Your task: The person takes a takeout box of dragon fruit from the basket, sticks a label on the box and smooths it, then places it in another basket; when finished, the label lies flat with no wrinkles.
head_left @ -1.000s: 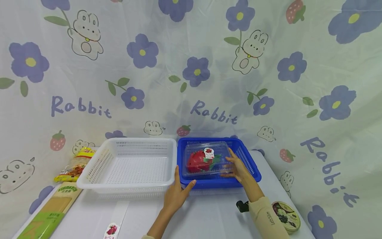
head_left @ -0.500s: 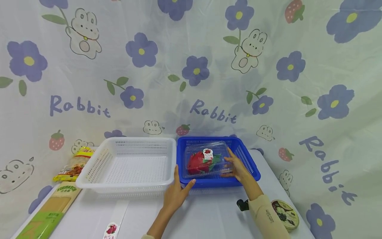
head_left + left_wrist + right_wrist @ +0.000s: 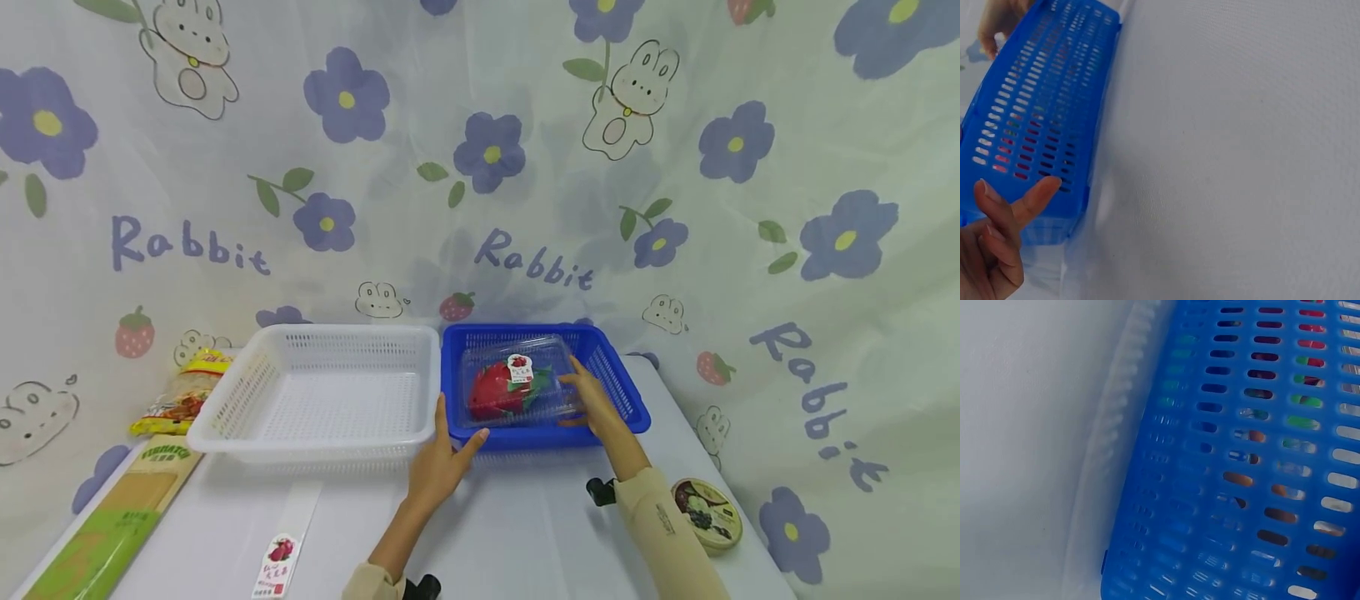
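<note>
A red dragon fruit (image 3: 491, 392) with green tips lies inside a clear plastic box (image 3: 546, 407) bearing a small white label (image 3: 519, 368). This box sits slightly tilted in a blue slotted basket (image 3: 517, 440). At the box's right end, my right hand (image 3: 596, 404) holds it, fingers and thumb about the edge. In the right wrist view, fingers (image 3: 1280, 514) show only through the basket's slots. My left hand (image 3: 437, 462) touches the blue basket's near left corner, index finger and thumb spread. The left wrist view shows that hand (image 3: 1000, 240) against the basket's wall.
A white slotted basket (image 3: 315, 447) stands directly left of the blue one. Farther left lie a yellow snack bag (image 3: 183, 396) and a long green packet (image 3: 120, 525). A dragon-fruit label strip (image 3: 276, 567) lies in front. A round tin (image 3: 708, 515) is near the right edge.
The head view has tilted down, so everything sits higher in it. The box has settled slightly lower in the blue basket. Both hands stay in nearly the same places.
</note>
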Tool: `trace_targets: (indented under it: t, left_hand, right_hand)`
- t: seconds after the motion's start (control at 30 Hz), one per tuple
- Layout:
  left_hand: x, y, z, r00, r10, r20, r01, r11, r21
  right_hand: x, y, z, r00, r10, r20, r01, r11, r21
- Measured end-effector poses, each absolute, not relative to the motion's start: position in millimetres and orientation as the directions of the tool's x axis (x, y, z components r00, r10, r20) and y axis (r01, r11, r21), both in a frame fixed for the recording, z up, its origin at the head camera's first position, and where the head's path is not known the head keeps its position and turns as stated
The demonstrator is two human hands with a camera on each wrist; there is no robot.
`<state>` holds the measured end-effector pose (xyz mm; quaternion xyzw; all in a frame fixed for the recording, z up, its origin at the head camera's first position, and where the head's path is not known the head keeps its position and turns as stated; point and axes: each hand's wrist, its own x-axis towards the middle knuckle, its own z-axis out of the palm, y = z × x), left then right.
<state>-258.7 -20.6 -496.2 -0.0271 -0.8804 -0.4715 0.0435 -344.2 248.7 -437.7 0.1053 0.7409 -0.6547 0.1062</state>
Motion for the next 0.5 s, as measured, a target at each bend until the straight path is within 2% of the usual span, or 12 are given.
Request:
trace_targets:
  t: [0.17, 0.37, 0.5]
  left_hand:
    - [-260.3, -21.9, -495.2, -0.996, 0.012, 0.091, 0.082, 0.562, 0.823]
    - [-261.0, -21.7, -495.3, -0.996, 0.006, 0.087, 0.075, 0.572, 0.817]
    - [-261.5, -21.7, -494.6, -0.997, 0.011, 0.078, 0.070, 0.572, 0.817]
  right_hand:
    - [-344.8, 245.6, -436.0, -0.952, 0.075, -0.297, 0.306, 0.174, -0.936]
    - [-341.7, 242.1, -437.7, -0.961, 0.143, -0.235, 0.270, 0.328, -0.905]
    - [-341.8, 241.0, -439.5, -0.966, 0.162, -0.200, 0.247, 0.366, -0.897]
